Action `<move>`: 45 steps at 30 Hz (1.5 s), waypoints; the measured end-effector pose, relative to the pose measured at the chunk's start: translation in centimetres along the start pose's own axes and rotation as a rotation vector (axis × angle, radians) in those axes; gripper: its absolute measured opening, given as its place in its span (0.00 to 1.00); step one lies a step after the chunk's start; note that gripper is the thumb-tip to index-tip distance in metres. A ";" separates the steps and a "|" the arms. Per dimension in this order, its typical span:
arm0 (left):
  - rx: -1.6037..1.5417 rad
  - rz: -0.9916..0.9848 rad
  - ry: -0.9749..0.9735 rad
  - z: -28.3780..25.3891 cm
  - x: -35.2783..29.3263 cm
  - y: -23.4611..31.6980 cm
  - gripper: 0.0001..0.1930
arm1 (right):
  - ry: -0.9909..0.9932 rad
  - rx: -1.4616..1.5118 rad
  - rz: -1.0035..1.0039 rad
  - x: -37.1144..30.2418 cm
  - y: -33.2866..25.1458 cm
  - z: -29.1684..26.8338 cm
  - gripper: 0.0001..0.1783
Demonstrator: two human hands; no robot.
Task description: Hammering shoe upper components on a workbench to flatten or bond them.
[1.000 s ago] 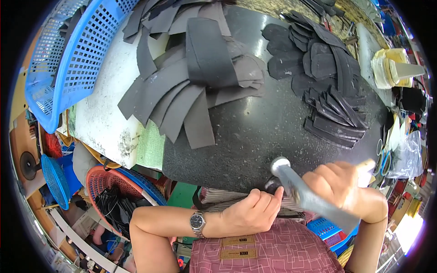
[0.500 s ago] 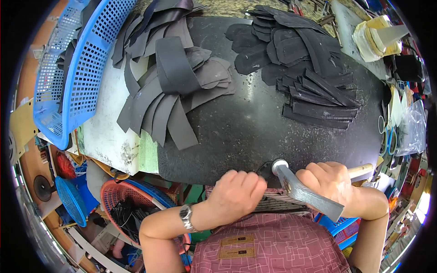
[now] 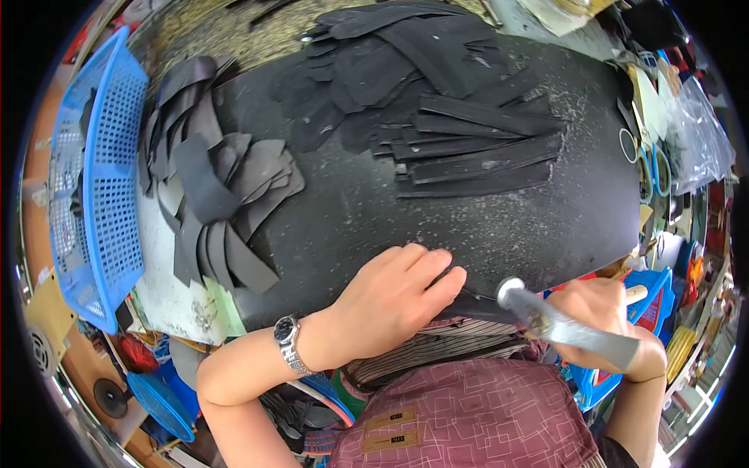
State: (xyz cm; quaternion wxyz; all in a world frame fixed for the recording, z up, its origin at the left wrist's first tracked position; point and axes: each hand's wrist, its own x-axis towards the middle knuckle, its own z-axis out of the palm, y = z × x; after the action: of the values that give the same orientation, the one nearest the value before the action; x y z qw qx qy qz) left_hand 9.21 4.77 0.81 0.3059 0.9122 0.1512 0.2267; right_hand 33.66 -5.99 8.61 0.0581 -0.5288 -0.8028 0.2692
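Worktop, black and scuffed with pale specks, filled the middle of the view, taken here as the clock's centre. Maroon patterned cloth lay at five o'clock, on the person's body. A blue perforated basket stood at nine. Flat black pieces lay heaped at twelve, dark grey strips fanned out between nine and ten, and narrower black strips were stacked between one and two, touching the black heap. At six, the left hand was over the worktop's near edge, fingers curled; whether they pinched anything I couldn't tell. The right hand, at four, was clamped round the wooden handle of a hammer, its metal head slanting towards ten, round face near that edge. Scissors sat between two and three; a wristwatch circled the left wrist.
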 end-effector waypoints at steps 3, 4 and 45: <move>-0.022 -0.044 -0.291 -0.1 -0.2 0.5 0.15 | 0.025 0.048 -0.003 -0.7 0.1 1.8 0.16; -0.017 -0.089 -0.259 -0.2 -0.8 0.6 0.16 | 0.030 0.055 0.011 -0.8 0.1 2.2 0.16; 0.105 0.136 -0.028 1.5 -2.0 0.7 0.16 | -0.042 -0.056 -0.178 3.3 1.5 0.1 0.13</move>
State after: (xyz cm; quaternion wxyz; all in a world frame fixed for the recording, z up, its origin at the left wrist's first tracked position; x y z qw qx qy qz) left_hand 8.41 2.71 -0.49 0.2439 0.9382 0.0964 0.2258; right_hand 33.46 -2.63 7.16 0.0503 -0.4510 -0.8549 0.2514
